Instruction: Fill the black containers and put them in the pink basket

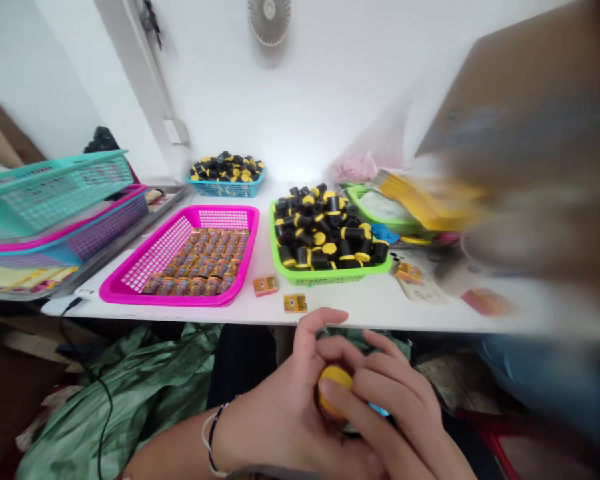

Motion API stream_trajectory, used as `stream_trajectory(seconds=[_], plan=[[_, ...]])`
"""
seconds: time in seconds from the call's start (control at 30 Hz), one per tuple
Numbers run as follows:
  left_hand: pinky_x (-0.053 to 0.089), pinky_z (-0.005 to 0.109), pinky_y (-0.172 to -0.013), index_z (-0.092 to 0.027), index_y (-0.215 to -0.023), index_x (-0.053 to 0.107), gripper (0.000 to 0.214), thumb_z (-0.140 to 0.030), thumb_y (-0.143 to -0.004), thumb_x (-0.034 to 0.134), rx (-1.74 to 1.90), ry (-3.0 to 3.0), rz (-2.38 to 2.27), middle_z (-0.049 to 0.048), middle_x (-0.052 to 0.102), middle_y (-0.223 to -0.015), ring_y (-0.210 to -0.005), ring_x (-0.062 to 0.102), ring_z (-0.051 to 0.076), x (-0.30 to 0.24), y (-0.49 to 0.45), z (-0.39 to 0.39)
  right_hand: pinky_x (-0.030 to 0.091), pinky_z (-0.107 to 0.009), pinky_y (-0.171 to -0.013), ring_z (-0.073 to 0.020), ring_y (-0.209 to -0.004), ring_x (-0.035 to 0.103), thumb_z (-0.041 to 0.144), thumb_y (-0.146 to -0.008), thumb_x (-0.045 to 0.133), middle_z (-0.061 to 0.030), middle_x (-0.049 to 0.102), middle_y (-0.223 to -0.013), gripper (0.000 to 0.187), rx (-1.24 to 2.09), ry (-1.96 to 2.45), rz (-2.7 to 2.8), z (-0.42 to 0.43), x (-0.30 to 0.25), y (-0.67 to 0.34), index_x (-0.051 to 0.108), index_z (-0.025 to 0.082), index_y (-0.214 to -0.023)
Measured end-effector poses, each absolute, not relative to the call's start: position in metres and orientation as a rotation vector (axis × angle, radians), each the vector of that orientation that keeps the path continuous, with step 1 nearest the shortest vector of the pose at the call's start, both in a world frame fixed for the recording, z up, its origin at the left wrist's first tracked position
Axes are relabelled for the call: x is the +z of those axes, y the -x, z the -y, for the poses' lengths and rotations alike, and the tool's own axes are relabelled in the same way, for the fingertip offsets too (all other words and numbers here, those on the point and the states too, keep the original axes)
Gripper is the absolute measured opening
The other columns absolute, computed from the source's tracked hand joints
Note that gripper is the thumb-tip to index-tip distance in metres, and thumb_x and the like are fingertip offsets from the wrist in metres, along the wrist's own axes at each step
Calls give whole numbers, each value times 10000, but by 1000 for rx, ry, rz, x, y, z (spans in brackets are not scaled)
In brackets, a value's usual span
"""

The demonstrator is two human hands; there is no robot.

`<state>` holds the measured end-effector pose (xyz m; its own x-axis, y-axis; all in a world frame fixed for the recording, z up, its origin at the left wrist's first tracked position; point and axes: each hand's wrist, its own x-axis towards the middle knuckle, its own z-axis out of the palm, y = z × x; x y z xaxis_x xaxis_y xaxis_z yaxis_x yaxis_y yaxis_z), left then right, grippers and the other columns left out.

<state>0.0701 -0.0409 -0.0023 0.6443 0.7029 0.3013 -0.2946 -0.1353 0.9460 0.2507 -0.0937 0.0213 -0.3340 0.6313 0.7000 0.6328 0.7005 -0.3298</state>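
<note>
Close to my body, below the table's front edge, my left hand [300,400] is wrapped round a small canister with a yellow cap [339,379]. My right hand [395,400] closes over the same canister from the right, fingers pressed on the cap and side. Most of its body is hidden by my fingers. Just beyond my hands, two small stacks of printed labels, an orange-pink one [265,286] and a yellow one [295,303], lie on the table. Behind them stands a green basket [330,275] heaped with black canisters [333,222] with yellow caps.
Left of the green basket, a pink basket [167,297] holds rows of labelled canisters [200,263]. A blue basket [225,190] of black and yellow pieces stands behind. Stacked baskets [55,193] are at far left. A blurred brown shape [535,100] blocks the right side.
</note>
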Motion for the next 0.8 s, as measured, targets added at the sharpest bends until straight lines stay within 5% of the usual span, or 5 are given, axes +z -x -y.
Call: stream_trajectory(seconds=[0.1, 0.23, 0.43, 0.5, 0.8], plan=[[526, 292, -835, -254, -1219, 536, 706, -220, -634, 930, 904, -1749, -567, 46, 652, -1121, -948, 643, 186, 16, -59, 35, 448, -466, -1208, -268, -1080, 686, 266, -969, 631, -64, 733, -980, 357, -289, 881, 2134, 85, 5, -251, 672, 217, -1320], [526, 279, -826, -210, -980, 698, 253, -321, -802, 840, 829, -1993, -742, 27, 728, -967, -875, 675, 175, 45, -33, 21, 461, -460, -1137, -285, -1126, 603, 200, -930, 642, -90, 633, -1109, 314, -441, 903, 2078, 73, -4, -244, 662, 230, -1241], [545, 321, -826, -207, -1066, 753, 297, -435, -877, 735, 531, -2174, -1571, 39, 793, -985, -884, 726, 227, 69, 58, -64, 410, -441, -998, -304, -1116, 548, 164, -912, 642, -124, 553, -1228, 280, -425, 971, 1990, 69, -10, -254, 648, 230, -1184], [536, 366, -855, -161, -1053, 752, 260, -360, -888, 718, 441, -2176, -1726, 68, 791, -952, -900, 719, 256, 69, 90, -100, 412, -449, -970, -311, -1115, 555, 170, -920, 627, -130, 561, -1231, 265, -412, 1012, 1971, 69, -13, -259, 660, 229, -1176], [587, 429, -891, -138, -1024, 711, 231, -360, -966, 681, -23, -2207, -1838, 51, 750, -1027, -932, 723, 211, 42, 129, -157, 493, -467, -960, -278, -1133, 594, 219, -947, 624, -102, 611, -1224, 170, -224, 1149, 1886, 24, -11, -261, 687, 273, -1095]])
